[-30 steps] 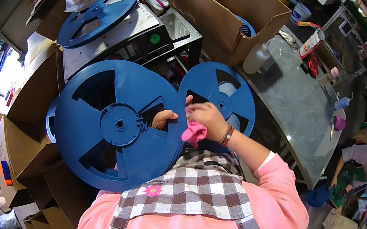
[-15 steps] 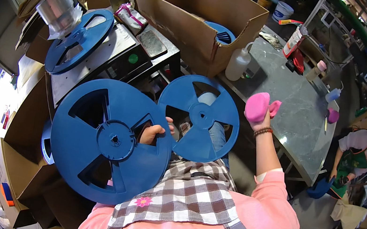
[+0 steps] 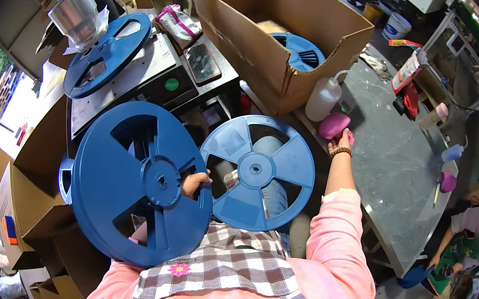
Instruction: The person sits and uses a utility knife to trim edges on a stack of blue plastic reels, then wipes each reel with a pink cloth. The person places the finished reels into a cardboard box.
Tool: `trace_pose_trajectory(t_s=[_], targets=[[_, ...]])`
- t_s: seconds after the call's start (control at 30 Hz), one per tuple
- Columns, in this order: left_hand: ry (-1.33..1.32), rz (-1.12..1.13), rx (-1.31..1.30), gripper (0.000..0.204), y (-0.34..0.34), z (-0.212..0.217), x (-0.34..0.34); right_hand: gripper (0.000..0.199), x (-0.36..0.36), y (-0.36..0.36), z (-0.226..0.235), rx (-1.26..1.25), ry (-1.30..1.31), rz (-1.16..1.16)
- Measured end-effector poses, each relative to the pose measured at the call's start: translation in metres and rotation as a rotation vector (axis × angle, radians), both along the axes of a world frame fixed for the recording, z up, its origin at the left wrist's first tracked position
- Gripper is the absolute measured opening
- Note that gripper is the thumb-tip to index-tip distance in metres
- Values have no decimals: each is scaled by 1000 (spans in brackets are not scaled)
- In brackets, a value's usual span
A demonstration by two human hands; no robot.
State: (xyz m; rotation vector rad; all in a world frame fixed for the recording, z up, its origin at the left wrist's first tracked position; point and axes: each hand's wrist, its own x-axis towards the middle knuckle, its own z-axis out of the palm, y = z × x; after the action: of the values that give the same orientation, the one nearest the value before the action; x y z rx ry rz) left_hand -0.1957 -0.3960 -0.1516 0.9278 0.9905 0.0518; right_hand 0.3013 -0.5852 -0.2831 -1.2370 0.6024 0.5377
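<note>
My left hand (image 3: 193, 184) grips a large blue plastic reel (image 3: 99, 184) through one of its cut-out windows, with the fingers closed on the spoke. The reel is tilted, its hub facing up toward me. My right hand (image 3: 342, 142) holds a bundled pink cloth (image 3: 333, 126) over the edge of the grey table, beside a white squeeze bottle (image 3: 324, 99). Its fingers show only in part. Across my lap, overlapped by the held reel, lies a second blue reel (image 3: 232, 205) with three windows.
A cardboard box (image 3: 237, 41) at the back holds a blue reel (image 3: 301, 48). Another reel (image 3: 95, 60) sits under a metal press (image 3: 76, 17) at left. A phone (image 3: 202, 62) lies beside it. Bottles stand along the grey table (image 3: 398, 167). A co-worker (image 3: 466, 242) is at far right.
My right hand has moved the pink cloth slightly lower, near the squeeze bottle. The held reel has turned a little. My view has shifted slightly.
</note>
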Motion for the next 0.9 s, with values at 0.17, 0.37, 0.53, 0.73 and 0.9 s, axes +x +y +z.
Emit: trace_pose_trajectory(t_s=[0.17,0.37,0.53,0.73,0.9], targets=[[1,21,56,48,0,17,-9,91,-70,-6,22,24,-27,125],[-61,143,230,53,4,14,3,71,-209,-34,106,565,-116,718],[-5,209,569,57,16,-10,30,80,-218,-37,112,677,-294,624],[399,23,1039,56,42,-18,49,108,-223,-46,117,619,-168,612],[473,120,1084,42,48,2,51,104,-236,-40,110,612,-175,501]])
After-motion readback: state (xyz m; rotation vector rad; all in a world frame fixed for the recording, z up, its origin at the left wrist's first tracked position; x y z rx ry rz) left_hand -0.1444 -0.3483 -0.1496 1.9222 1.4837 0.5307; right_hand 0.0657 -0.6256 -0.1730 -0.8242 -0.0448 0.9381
